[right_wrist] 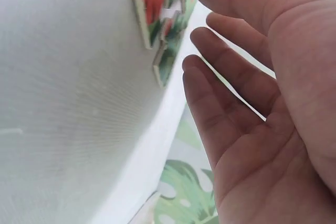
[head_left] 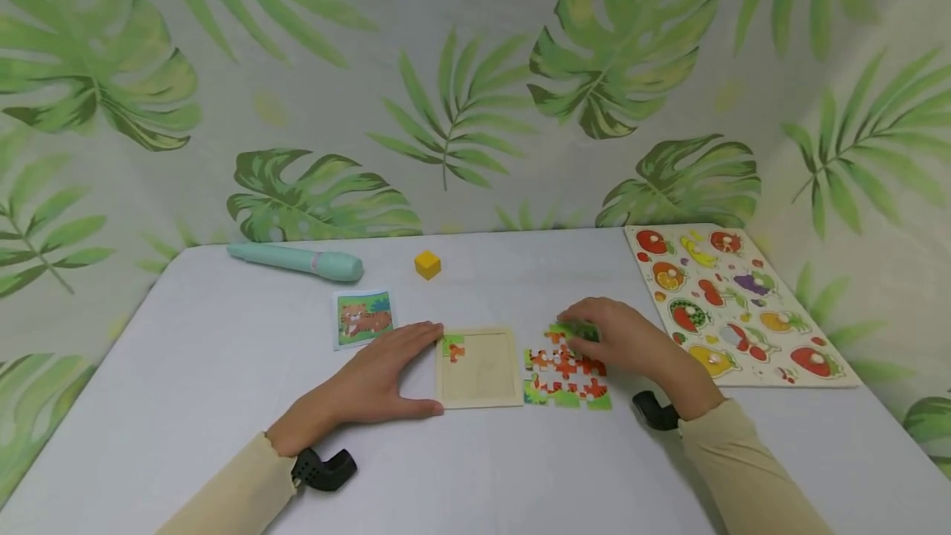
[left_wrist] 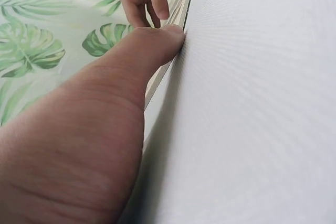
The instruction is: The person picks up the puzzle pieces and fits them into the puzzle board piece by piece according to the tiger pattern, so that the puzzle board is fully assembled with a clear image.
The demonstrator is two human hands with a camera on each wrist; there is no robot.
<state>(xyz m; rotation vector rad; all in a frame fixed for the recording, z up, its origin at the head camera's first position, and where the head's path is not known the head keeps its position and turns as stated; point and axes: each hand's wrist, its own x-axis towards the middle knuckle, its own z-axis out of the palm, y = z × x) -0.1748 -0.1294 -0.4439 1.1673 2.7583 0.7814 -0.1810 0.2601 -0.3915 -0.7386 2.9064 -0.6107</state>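
Beige-sleeved, my right hand (head_left: 622, 335) hangs loosely parted, seemingly empty, over the puzzle pieces (head_left: 566, 366) on the surface (head_left: 461, 477). My left hand (head_left: 375, 378), spread wide, touches the wooden tray (head_left: 486, 378). I judge it barely begun: only its far-left corner is filled.

Two hands (head_left: 382, 374), one wooden tray (head_left: 486, 370), one card (head_left: 364, 319), one cube (head_left: 428, 265), one wand (head_left: 297, 260), one fruit board (head_left: 750, 312), many puzzle pieces (head_left: 566, 368)

Leaf-printed fabric (head_left: 475, 126) backs and flanks a white table (head_left: 505, 473); light is even.
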